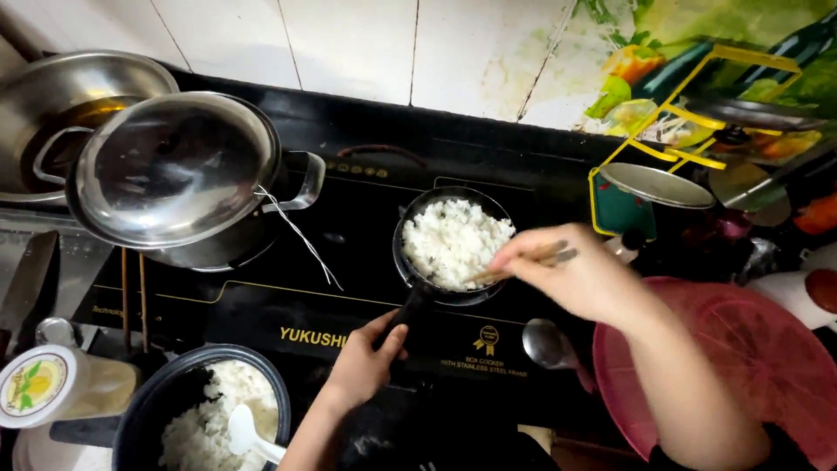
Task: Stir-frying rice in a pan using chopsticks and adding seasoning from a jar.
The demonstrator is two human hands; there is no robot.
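gripping the dark handle of a small black pan (pixel 453 240) of white rice, the left hand (pixel 366 362) closes around the grip at the pan's near edge, while the right hand (pixel 580 279) pinches a pair of chopsticks (pixel 523 262) whose tips rest in the rice at the pan's right rim. the pan sits on the right side of a black cooktop (pixel 349 305), with bare dark surface between it and the large steel pot (pixel 187 179) under its lid on the left. a thin white string (pixel 301 235) trails from that pot's handle across this gap. at the near left corner, just beside the left wrist, a dark inner pot of rice (pixel 209 414) holds a white paddle (pixel 248 433); a jar with a yellow-printed lid (pixel 39 384) stands at the frame's left edge. a metal ladle (pixel 549 344) lies near the cooktop's right edge, close under the right forearm, and a red colander (pixel 750 358) crowds the right side, touching that arm from behind. a yellow wire rack (pixel 689 113) stands against the tiled wall (pixel 349 44) beyond.
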